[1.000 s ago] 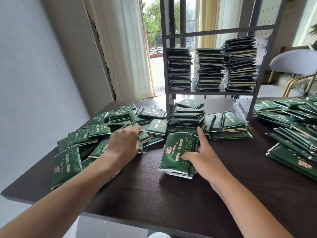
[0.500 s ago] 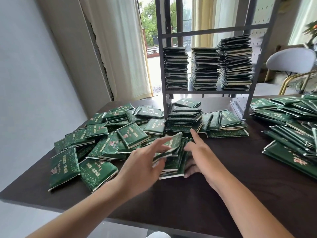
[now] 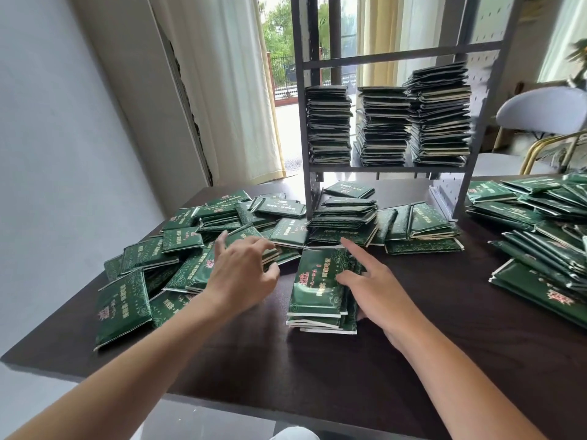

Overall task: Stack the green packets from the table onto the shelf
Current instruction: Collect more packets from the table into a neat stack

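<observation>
A small pile of green packets (image 3: 320, 289) lies on the dark desk (image 3: 349, 376), squared up in front of the person. The right hand (image 3: 378, 287) rests on the pile's right edge, fingers spread and mostly straight, forefinger pointing ahead; its grip is released, steadying the pile, not clasping it. The left hand (image 3: 243, 271) reaches over the loose heap of packets (image 3: 178, 258) at the left, fingers half-curled above one packet; whether the grip has closed on it cannot be told.

The packets appear flat, light and slightly pliant, with glossy wrappers that probably slide on one another. A pile is best taken by its two long edges, pressed from both sides, so that no layers slip out.

Further packets lie beneath the shelf unit (image 3: 476, 122), and a second heap (image 3: 540, 236) covers the desk at the right. The shelf's middle board carries three tall stacks (image 3: 384, 125), the rightmost being the highest and somewhat ragged. The board above appears bare. A white chair (image 3: 540, 112) stands behind, at the right.
</observation>
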{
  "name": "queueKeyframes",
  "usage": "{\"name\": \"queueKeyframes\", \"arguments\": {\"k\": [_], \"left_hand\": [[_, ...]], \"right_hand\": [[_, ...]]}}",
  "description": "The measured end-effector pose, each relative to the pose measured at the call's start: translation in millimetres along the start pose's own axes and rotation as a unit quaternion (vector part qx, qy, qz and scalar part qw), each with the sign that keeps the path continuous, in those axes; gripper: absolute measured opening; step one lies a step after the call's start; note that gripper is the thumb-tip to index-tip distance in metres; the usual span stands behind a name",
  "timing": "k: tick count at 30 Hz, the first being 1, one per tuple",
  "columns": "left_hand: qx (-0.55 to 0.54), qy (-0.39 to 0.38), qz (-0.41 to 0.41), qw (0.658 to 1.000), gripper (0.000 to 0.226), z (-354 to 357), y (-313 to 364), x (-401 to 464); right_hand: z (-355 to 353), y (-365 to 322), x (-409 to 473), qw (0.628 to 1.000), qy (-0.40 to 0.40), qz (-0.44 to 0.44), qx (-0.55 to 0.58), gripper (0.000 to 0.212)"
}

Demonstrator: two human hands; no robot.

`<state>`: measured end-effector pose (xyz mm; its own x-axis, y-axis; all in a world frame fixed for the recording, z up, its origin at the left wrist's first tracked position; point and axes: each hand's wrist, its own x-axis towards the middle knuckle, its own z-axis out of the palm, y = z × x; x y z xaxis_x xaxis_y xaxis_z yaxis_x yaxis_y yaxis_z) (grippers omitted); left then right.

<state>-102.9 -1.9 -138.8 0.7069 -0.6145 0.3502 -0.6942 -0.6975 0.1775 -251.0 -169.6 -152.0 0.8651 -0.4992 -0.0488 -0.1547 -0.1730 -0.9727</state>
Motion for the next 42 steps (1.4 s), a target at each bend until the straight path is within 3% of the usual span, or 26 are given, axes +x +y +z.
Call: {"name": "queueKeyframes", "arguments": {"k": [4,13,19,22,30,33,36,38,41,42], "left_hand": [[0.062,-0.026,-0.031,0.997,0.043,8,-3,5],[0.044,0.062,0.040,0.996,0.038,16,11,-11],[-0.068,0.181,0.060,0.979,0.044,-4,26,-21],[-0.131,0.201,0.103,0.965,0.044,-11,35,-32],[-0.217,0.152,0.204,0.942,0.046,6,48,-58],[-0.230,0.140,0.209,0.940,0.049,10,46,-57],[-0.238,0.100,0.206,0.944,0.050,7,42,-55],[-0.264,0.029,0.211,0.941,0.048,-1,37,-52],[-0.327,-0.152,0.185,0.914,0.046,-20,20,-39],[-0.344,-0.174,0.164,0.908,0.046,-25,14,-33]], "right_hand": [[-2,0,-1,1.000,0.000,-0.002,0.000,0.050],[-2,4,1,1.000,-0.017,-0.003,0.008,0.050],[1,6,4,0.999,-0.014,0.007,0.040,0.043],[5,7,7,0.999,-0.005,0.013,0.045,0.041],[5,4,6,0.997,0.011,0.018,0.072,0.023],[5,5,7,0.999,0.025,0.014,0.043,0.017],[4,6,7,0.999,0.020,0.020,0.030,0.024],[3,5,6,0.999,0.021,0.023,0.026,0.027],[1,4,4,0.999,0.023,0.022,0.020,0.036],[0,3,4,0.999,0.019,0.019,0.020,0.040]]}}
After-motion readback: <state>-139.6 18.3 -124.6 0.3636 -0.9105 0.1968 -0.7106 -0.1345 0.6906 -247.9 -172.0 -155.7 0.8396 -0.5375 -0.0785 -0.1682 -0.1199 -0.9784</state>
